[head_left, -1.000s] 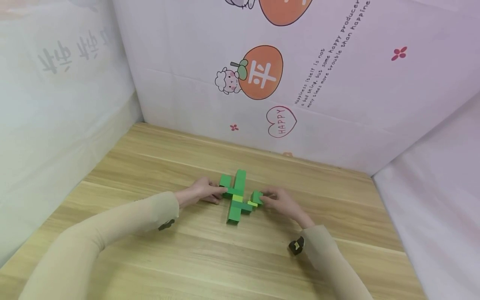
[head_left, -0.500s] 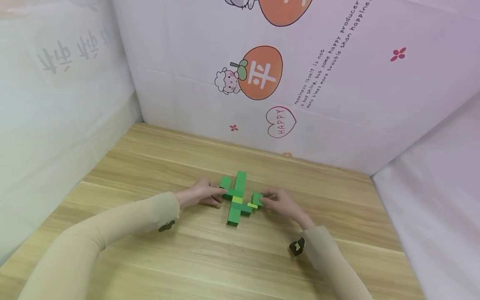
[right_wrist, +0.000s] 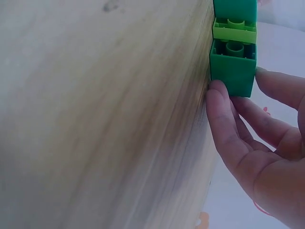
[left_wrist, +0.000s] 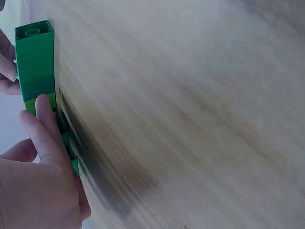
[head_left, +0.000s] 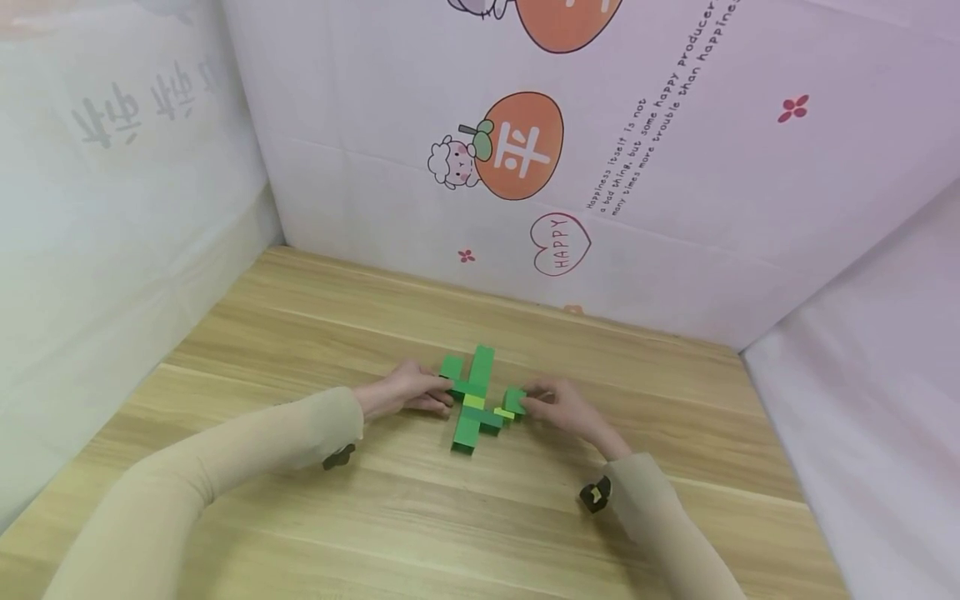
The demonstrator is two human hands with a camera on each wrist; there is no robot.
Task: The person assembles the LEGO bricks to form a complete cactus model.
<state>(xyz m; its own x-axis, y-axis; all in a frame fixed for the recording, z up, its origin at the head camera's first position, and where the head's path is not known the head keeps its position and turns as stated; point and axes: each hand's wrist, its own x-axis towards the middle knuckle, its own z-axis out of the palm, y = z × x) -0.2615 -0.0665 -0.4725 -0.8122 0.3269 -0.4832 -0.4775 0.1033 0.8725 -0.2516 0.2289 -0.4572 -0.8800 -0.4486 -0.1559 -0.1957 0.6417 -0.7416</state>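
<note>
A figure built of green and lime toy building bricks (head_left: 480,362) lies on the wooden table between both hands, with one long row and side arms. My left hand (head_left: 405,389) grips its left arm, thumb and fingers on either side of the bricks. In the left wrist view, two fingertips of the left hand (left_wrist: 45,157) touch the lime part below a tall green brick (left_wrist: 37,62). At the right end, my right hand (head_left: 562,406) pinches a green brick (right_wrist: 232,74) between thumb and fingers. A thin lime brick (right_wrist: 235,33) joins it to the rest.
The wooden table (head_left: 420,517) meets a printed white cloth wall (head_left: 360,167) behind the bricks. More white cloth hangs at the left (head_left: 112,250) and right (head_left: 862,375). A dark wrist device (head_left: 595,494) sits below the right sleeve.
The brick figure has turned very slightly clockwise and shifted a little toward the person in the head view. Both hands stay on it in nearly the same places.
</note>
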